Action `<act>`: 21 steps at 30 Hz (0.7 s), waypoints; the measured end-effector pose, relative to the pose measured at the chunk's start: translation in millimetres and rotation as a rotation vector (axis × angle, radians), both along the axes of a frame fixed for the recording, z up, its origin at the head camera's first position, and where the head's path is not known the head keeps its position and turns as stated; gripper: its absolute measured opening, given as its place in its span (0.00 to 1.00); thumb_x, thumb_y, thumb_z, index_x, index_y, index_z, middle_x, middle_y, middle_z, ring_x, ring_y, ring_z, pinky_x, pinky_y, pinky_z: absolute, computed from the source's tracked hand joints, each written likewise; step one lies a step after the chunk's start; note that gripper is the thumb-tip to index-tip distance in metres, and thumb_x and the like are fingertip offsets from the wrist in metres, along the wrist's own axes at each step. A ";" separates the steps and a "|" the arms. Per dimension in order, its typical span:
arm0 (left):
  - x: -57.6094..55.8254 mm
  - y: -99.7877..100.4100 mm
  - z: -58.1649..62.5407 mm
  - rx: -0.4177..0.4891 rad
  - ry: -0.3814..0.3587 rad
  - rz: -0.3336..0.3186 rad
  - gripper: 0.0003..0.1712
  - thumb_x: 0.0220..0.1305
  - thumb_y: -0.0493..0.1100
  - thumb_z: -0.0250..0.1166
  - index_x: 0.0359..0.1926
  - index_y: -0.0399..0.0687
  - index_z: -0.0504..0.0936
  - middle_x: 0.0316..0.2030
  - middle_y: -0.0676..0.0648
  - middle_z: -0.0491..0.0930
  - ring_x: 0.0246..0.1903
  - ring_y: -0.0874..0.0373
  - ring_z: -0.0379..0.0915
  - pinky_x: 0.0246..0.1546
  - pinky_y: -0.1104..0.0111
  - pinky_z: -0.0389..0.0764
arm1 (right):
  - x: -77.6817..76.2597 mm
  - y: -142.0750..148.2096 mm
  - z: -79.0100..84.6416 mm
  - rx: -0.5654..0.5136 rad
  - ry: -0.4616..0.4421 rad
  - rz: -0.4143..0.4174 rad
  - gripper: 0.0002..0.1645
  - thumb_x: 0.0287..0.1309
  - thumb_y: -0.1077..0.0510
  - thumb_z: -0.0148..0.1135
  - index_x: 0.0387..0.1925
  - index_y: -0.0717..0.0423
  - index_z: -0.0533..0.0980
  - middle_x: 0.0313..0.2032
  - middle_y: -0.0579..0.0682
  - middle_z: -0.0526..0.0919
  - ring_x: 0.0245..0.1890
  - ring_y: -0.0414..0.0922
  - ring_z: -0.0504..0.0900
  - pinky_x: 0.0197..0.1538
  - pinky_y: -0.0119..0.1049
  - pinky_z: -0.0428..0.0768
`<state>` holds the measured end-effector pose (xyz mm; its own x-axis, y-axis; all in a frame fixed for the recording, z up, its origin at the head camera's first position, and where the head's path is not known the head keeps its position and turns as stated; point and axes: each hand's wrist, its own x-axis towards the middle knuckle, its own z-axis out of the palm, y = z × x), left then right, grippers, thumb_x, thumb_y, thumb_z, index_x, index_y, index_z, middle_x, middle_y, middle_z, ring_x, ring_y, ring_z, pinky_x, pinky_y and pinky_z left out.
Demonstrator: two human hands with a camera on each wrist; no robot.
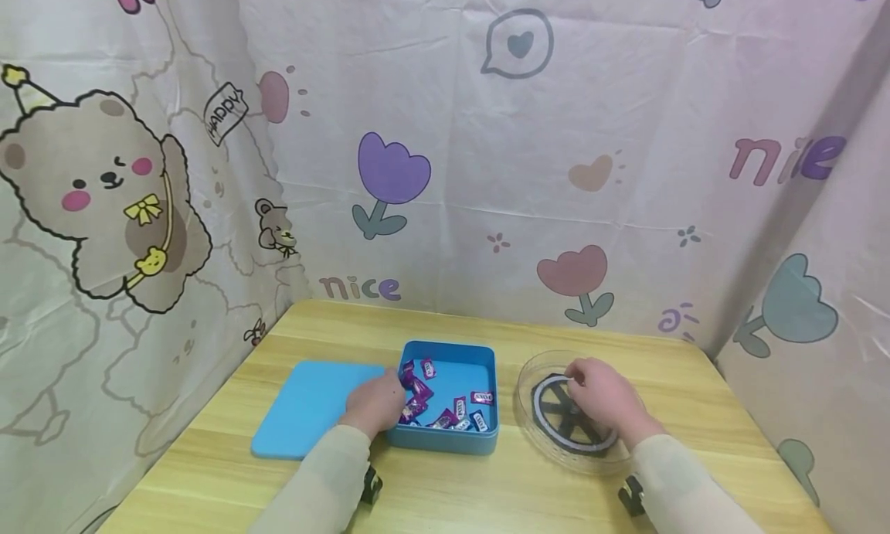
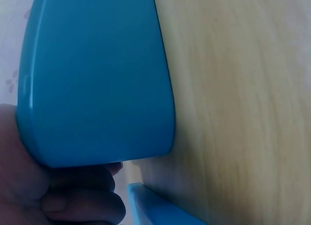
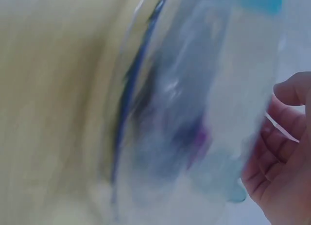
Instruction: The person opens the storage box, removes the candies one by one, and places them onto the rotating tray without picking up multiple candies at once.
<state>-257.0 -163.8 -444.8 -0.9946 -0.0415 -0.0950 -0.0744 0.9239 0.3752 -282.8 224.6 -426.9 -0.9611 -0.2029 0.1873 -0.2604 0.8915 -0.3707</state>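
Note:
My left hand (image 1: 378, 401) holds the left side of an open blue box (image 1: 445, 440), its thumb by the rim and fingers bent along the outer wall (image 2: 97, 79). Purple and white wrapped candies (image 1: 443, 419) lie scattered inside it. Over a clear round container (image 1: 524, 426) hovers my right hand (image 1: 603, 395), fingers loosely bent at its far right part. A dark spoked piece with a pale ring (image 1: 556, 422) shows in that container. Through the clear wall in the right wrist view, a blurred purple patch (image 3: 200, 140) appears; nothing shows between the thumb and fingers.
A flat blue lid (image 1: 306, 410) lies on the wooden table (image 1: 445, 495) left of the box, partly behind the left hand. Printed curtains (image 1: 459, 171) enclose the table at the back and sides.

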 end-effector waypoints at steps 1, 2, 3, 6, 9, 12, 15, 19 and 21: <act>-0.1 0.0 0.5 -0.002 -0.001 -0.003 0.32 0.75 0.43 0.52 0.73 0.29 0.62 0.63 0.32 0.74 0.48 0.44 0.75 0.50 0.42 0.78 | 1.2 -5.0 1.7 -0.003 0.001 0.008 0.11 0.62 0.59 0.62 0.45 0.58 0.82 0.41 0.52 0.83 0.44 0.52 0.81 0.51 0.56 0.80; -0.1 0.0 0.7 -0.005 -0.002 -0.007 0.31 0.75 0.43 0.52 0.72 0.29 0.62 0.62 0.31 0.74 0.47 0.45 0.75 0.49 0.42 0.79 | 2.1 -10.0 3.5 -0.006 0.005 0.021 0.11 0.62 0.59 0.62 0.45 0.57 0.82 0.41 0.52 0.83 0.44 0.52 0.82 0.51 0.55 0.80; -0.2 0.1 1.0 -0.008 -0.002 -0.010 0.31 0.75 0.42 0.52 0.72 0.29 0.63 0.61 0.31 0.75 0.46 0.45 0.75 0.49 0.42 0.79 | 3.1 -15.2 5.6 -0.009 0.010 0.036 0.11 0.62 0.60 0.63 0.44 0.57 0.82 0.41 0.51 0.83 0.44 0.51 0.82 0.52 0.54 0.80; 0.0 0.2 1.9 -0.015 -0.003 -0.016 0.30 0.75 0.42 0.53 0.71 0.28 0.63 0.59 0.32 0.76 0.42 0.46 0.75 0.46 0.44 0.80 | 6.6 -31.6 12.0 -0.022 0.018 0.078 0.10 0.61 0.61 0.63 0.43 0.57 0.82 0.39 0.49 0.83 0.43 0.49 0.82 0.51 0.52 0.81; 0.7 -0.2 2.8 -0.026 -0.002 -0.019 0.31 0.74 0.42 0.53 0.71 0.28 0.63 0.59 0.32 0.77 0.43 0.46 0.75 0.46 0.43 0.80 | 9.7 -49.1 18.0 -0.032 0.026 0.107 0.09 0.60 0.62 0.63 0.43 0.56 0.82 0.38 0.46 0.83 0.41 0.45 0.81 0.50 0.49 0.81; 0.7 -0.4 2.8 -0.037 -0.001 -0.024 0.31 0.74 0.42 0.54 0.71 0.28 0.63 0.60 0.32 0.76 0.44 0.46 0.76 0.48 0.43 0.80 | 11.8 -64.7 21.7 -0.039 0.015 0.116 0.09 0.61 0.61 0.64 0.43 0.53 0.83 0.38 0.44 0.82 0.40 0.43 0.80 0.49 0.46 0.81; 0.1 -0.4 2.2 -0.046 0.003 -0.029 0.32 0.74 0.42 0.54 0.71 0.28 0.63 0.61 0.33 0.76 0.45 0.46 0.76 0.49 0.42 0.80 | 13.2 -77.3 23.8 -0.039 -0.005 0.115 0.09 0.62 0.60 0.65 0.44 0.51 0.83 0.38 0.43 0.82 0.41 0.43 0.79 0.50 0.45 0.81; -0.6 -0.6 1.4 -0.047 0.002 -0.028 0.32 0.74 0.43 0.54 0.71 0.28 0.63 0.61 0.33 0.76 0.46 0.46 0.76 0.50 0.42 0.79 | 14.9 -90.5 24.9 -0.041 -0.018 0.138 0.10 0.63 0.59 0.66 0.46 0.49 0.83 0.39 0.42 0.82 0.42 0.43 0.79 0.50 0.44 0.82; -1.0 -0.6 1.2 -0.045 0.000 -0.026 0.32 0.74 0.43 0.54 0.71 0.28 0.63 0.61 0.33 0.76 0.46 0.46 0.76 0.50 0.42 0.79 | 14.3 -96.1 24.0 -0.033 -0.010 0.160 0.11 0.63 0.58 0.67 0.47 0.50 0.83 0.40 0.42 0.82 0.41 0.43 0.79 0.50 0.44 0.82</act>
<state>-258.0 -164.3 -443.6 -0.9954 -0.0201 -0.0936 -0.0504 0.9414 0.3336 -268.5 128.5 -402.8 -0.9189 -0.3474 0.1868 -0.3942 0.8262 -0.4026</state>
